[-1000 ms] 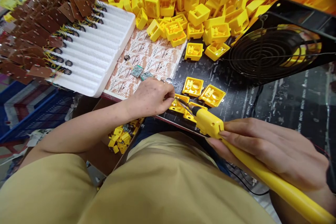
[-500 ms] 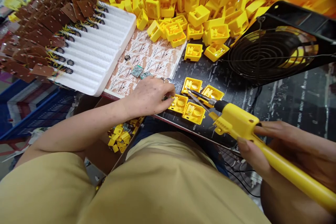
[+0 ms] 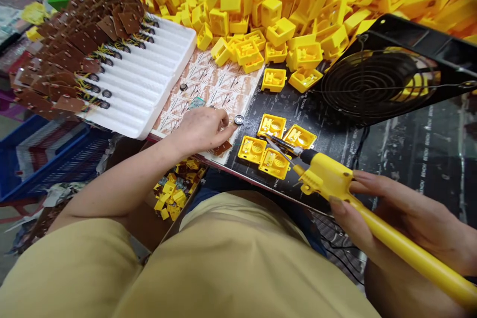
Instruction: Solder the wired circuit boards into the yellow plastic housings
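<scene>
At centre frame, the curled left hand [image 3: 203, 129], grip unclear, had left four square yellow plastic housings [image 3: 254, 149] for a small black disc [image 3: 239, 119]; the right hand [image 3: 402, 223] gripped the withdrawn yellow soldering iron [image 3: 328, 179], soldering apparently paused.

black bench mat [image 3: 410, 159] bears yellow housings [image 3: 257, 148], a fan [image 3: 376, 84], foam tray [image 3: 141, 84].
</scene>
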Tool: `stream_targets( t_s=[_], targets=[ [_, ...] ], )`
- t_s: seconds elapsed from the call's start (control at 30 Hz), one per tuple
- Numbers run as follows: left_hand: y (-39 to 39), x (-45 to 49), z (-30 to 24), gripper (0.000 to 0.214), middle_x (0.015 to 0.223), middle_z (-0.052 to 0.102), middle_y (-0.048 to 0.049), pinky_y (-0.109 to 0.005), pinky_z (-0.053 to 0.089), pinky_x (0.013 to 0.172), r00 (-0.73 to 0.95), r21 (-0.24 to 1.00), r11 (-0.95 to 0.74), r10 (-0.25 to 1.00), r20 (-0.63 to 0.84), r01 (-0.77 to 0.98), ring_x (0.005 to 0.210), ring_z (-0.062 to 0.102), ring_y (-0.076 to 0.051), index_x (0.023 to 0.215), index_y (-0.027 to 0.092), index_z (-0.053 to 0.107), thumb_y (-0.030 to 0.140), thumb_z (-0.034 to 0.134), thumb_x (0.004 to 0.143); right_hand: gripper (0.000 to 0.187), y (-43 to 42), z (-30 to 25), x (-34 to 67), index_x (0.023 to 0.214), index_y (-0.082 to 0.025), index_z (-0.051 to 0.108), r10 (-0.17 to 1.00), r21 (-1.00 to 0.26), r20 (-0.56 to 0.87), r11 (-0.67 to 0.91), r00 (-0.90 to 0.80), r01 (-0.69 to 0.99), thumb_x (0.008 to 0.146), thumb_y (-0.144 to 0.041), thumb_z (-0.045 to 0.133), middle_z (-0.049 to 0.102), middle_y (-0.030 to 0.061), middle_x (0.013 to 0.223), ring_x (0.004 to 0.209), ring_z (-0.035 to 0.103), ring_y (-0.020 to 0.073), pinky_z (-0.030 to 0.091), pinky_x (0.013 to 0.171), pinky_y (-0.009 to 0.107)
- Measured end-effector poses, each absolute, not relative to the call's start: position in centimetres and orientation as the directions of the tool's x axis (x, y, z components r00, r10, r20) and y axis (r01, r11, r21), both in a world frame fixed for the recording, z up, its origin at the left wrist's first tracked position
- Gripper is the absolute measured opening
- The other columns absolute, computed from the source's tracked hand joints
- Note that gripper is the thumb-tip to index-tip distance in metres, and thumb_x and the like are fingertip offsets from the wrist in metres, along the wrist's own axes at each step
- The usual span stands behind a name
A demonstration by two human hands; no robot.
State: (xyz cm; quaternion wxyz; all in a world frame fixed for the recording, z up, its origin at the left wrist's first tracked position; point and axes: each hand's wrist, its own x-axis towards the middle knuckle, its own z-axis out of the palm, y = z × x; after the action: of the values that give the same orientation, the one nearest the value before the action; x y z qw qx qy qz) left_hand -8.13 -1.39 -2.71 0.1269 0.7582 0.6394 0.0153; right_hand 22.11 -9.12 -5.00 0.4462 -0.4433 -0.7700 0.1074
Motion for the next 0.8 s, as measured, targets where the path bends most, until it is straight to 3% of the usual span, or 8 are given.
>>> stream_targets(
  t_s=[0.1,0.23,0.3,0.4,0.5,0.57,0.67,0.8],
  targets=[
    [-1.3,-8.3,-3.0,0.018,0.073,0.072,-0.0025,-0.026,0.043,0.061,0.225,0.302,-0.172,0.963,-0.150,0.938,0.066,0.063,-0.016,0.083,0.018,0.070,0.031,0.058,0.081,0.066,-9.0,-4.6,21.7,0.133,-0.032,0.059,0.732,-0.517,0.634,0.640,-0.248,0.568,0.074,-0.010,0.077,0.073,0.0013,0.090,0.057,0.062,0.0129,0.045,0.042,0.025],
    [-1.9,-9.3,-3.5,0.015,0.074,0.074,-0.0007,-0.025,0.045,0.063,0.227,0.431,-0.207,0.974,0.005,0.878,0.065,0.064,-0.014,0.083,0.018,0.071,0.028,0.060,0.082,0.070,-8.6,-4.7,21.7,0.133,-0.032,0.059,0.695,-0.486,0.666,0.679,-0.271,0.550,0.070,-0.006,0.079,0.074,0.0012,0.089,0.058,0.063,0.0132,0.047,0.042,0.024],
    [-2.4,-9.7,-3.7,0.018,0.079,0.075,-0.0027,-0.027,0.046,0.066,0.254,0.355,-0.272,0.962,0.096,0.894,0.069,0.066,-0.016,0.087,0.019,0.072,0.029,0.058,0.087,0.069,-8.5,-4.7,21.7,0.132,-0.032,0.059,0.704,-0.486,0.657,0.668,-0.269,0.564,0.071,-0.007,0.079,0.074,0.0013,0.090,0.054,0.061,0.0115,0.045,0.040,0.023],
    [-3.2,-9.8,-3.8,0.026,0.084,0.076,-0.0065,-0.030,0.046,0.065,0.355,0.124,-0.386,0.909,0.217,0.914,0.073,0.068,-0.019,0.090,0.018,0.074,0.028,0.051,0.094,0.054,-9.1,-4.2,21.1,0.124,-0.030,0.064,0.713,-0.490,0.651,0.657,-0.261,0.573,0.074,-0.016,0.079,0.075,0.0013,0.090,0.048,0.057,0.0095,0.041,0.035,0.022],
    [-4.0,-9.5,-3.5,0.027,0.091,0.076,-0.0081,-0.030,0.047,0.065,0.481,0.000,-0.514,0.804,0.349,0.858,0.079,0.068,-0.020,0.088,0.018,0.073,0.022,0.048,0.095,0.033,-10.3,-3.2,20.2,0.111,-0.029,0.068,0.873,-0.624,0.481,0.408,-0.084,0.666,0.080,-0.022,0.076,0.074,0.0016,0.092,0.062,0.065,0.0151,0.052,0.049,0.028],
    [-4.4,-9.2,-3.4,0.022,0.094,0.076,-0.0069,-0.029,0.049,0.069,0.557,0.054,-0.624,0.730,0.396,0.779,0.082,0.068,-0.019,0.088,0.018,0.072,0.019,0.051,0.094,0.033,-10.6,-3.0,20.2,0.115,-0.031,0.066,0.927,-0.669,0.372,0.234,0.046,0.706,0.083,-0.022,0.072,0.074,0.0019,0.099,0.074,0.069,0.0187,0.057,0.061,0.032],
    [-4.8,-8.6,-3.6,0.018,0.083,0.075,-0.0041,-0.027,0.051,0.074,0.588,0.218,-0.669,0.735,0.336,0.711,0.078,0.067,-0.016,0.088,0.017,0.070,0.022,0.055,0.095,0.045,-10.2,-3.9,21.5,0.121,-0.036,0.064,0.776,-0.543,0.604,0.568,-0.183,0.619,0.079,-0.026,0.077,0.075,-0.0004,0.091,0.058,0.067,0.0153,0.052,0.044,0.027],
    [-4.5,-8.1,-3.8,0.015,0.080,0.075,-0.0037,-0.030,0.050,0.079,0.552,0.333,-0.568,0.820,0.151,0.753,0.079,0.068,-0.018,0.087,0.017,0.072,0.023,0.059,0.091,0.049,-9.3,-5.0,23.1,0.125,-0.032,0.062,0.761,-0.549,0.583,0.627,-0.284,0.552,0.078,-0.030,0.077,0.074,0.0019,0.090,0.059,0.068,0.0157,0.056,0.047,0.026]
  ],
)
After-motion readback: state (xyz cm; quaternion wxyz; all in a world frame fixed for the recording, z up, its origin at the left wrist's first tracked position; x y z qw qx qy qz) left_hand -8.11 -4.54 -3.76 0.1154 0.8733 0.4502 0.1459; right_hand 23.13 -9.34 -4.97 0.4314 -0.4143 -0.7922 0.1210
